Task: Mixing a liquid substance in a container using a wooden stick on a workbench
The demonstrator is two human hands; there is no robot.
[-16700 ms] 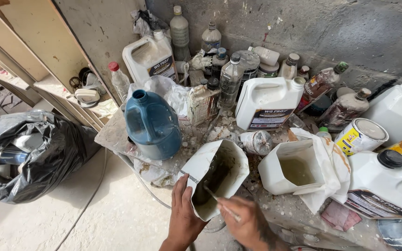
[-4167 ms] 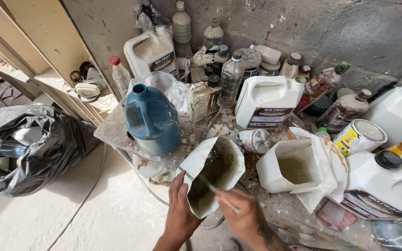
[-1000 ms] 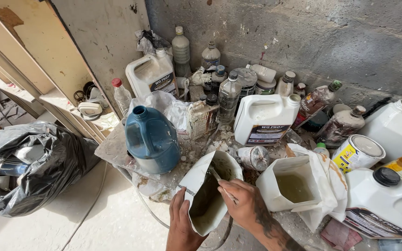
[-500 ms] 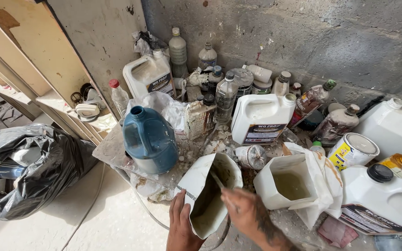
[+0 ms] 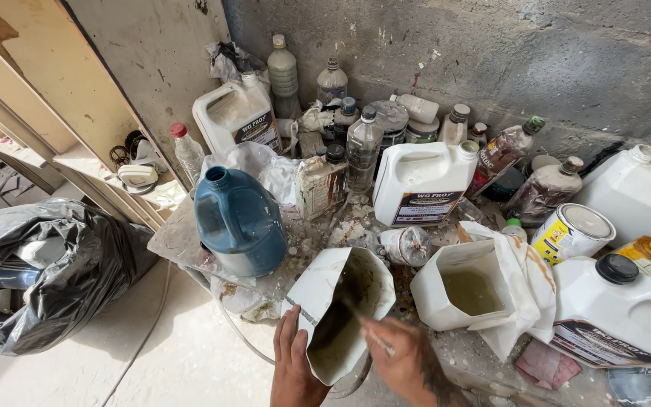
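A cut-open white plastic container [image 5: 318, 290] lies tilted in front of me, with brownish liquid pooled inside. My left hand [image 5: 293, 369] grips its lower left side. My right hand [image 5: 404, 360] holds a thin stick [image 5: 367, 334] whose far end dips into the liquid; the stick is blurred. A second cut-open white jug [image 5: 446, 279] holding pale greenish liquid stands just to the right.
A blue jug [image 5: 236, 220] stands to the left. White jugs [image 5: 423, 181], several dusty bottles [image 5: 363, 143] and a yellow-labelled can [image 5: 573, 232] crowd the base of the concrete wall [image 5: 491, 60]. A black plastic bag [image 5: 47, 271] lies on the floor at left, beside leaning wooden boards [image 5: 32, 90].
My right hand and the stick have shifted inside the cut container over the last second, in a stirring motion. My left hand keeps its grip.
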